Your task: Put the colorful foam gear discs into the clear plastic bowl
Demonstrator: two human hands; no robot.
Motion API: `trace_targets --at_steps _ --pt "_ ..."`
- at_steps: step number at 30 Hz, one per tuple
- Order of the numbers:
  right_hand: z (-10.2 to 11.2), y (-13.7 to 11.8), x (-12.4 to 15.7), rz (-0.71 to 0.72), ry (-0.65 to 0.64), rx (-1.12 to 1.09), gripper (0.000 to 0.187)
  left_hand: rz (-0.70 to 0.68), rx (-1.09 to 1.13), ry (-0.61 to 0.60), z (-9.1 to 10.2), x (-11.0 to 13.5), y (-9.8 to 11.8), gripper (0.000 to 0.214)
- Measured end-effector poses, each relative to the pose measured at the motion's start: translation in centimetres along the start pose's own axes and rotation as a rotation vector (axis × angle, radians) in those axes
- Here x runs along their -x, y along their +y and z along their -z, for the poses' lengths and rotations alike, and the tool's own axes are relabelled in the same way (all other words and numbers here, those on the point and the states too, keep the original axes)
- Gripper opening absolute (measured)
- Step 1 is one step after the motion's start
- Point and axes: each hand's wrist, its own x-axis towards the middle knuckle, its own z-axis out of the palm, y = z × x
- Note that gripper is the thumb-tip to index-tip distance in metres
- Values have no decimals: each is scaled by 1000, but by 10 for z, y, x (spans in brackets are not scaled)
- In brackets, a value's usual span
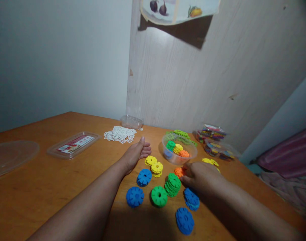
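Beneath right hand [203,175], half-hidden orange discs [179,172]

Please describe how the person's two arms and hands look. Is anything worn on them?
Both forearms are bare, with no sleeves in view. The left hand and the right hand wear no gloves, and no watch, ring or bracelet shows.

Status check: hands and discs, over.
Left hand open, resting beside yellow discs. Right hand on orange discs, grip unclear. Clear bowl close behind.
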Motion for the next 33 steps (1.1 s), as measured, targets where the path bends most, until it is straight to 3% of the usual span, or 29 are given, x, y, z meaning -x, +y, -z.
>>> trace_targets --at_steps 6,12,17,22,27,33 --pt "-1 2 4 24 43 -70 31 5 18 9 -1 1 2 78" --pt "27 21 21 50 198 -179 35 -1 10 -4 0 0 0 80" --pt "45 56 -11 126 405 -150 39 -1 -7 0 1 0 0 79" --pt "40 66 -51 51 301 -49 36 -4 -2 3 0 1 1 78" --pt "32 61 -65 -1 195 -20 36 -11 1 -7 1 -1 -1 77" --pt "29 70 -61 14 277 -36 41 3 19 1 2 -2 -2 78"
